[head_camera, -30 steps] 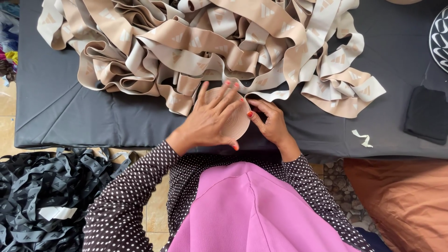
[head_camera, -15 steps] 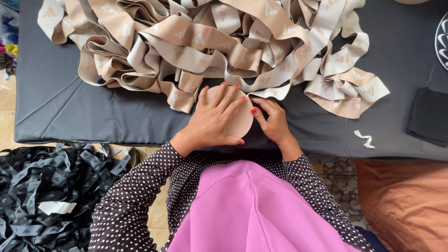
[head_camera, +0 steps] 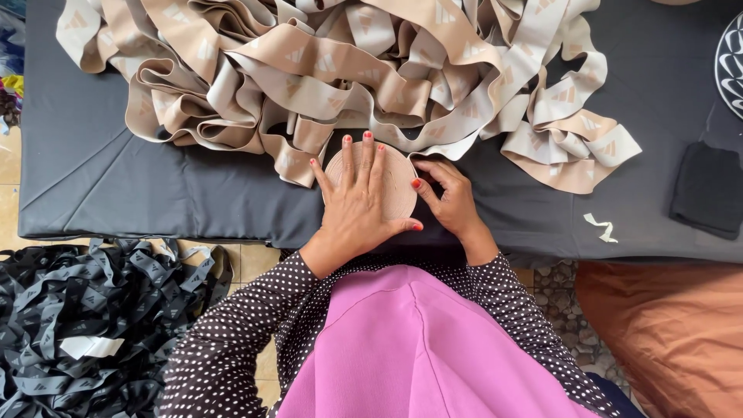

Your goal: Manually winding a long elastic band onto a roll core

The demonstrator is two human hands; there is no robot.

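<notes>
A flat round coil of beige elastic band lies on the dark grey table cover. My left hand presses flat on top of the coil, fingers spread. My right hand touches the coil's right edge, its fingers curled on the band where it feeds in. A big loose heap of the same beige band fills the table behind the coil, and the strand runs from it to the coil.
A heap of black band lies on the floor at lower left. A small beige scrap and a folded black cloth rest at the table's right. An orange cushion sits at lower right.
My left hand has spread flatter across the coil, fingers now pointing up. The camera view has shifted, so the coil and heap sit slightly lower and closer.
</notes>
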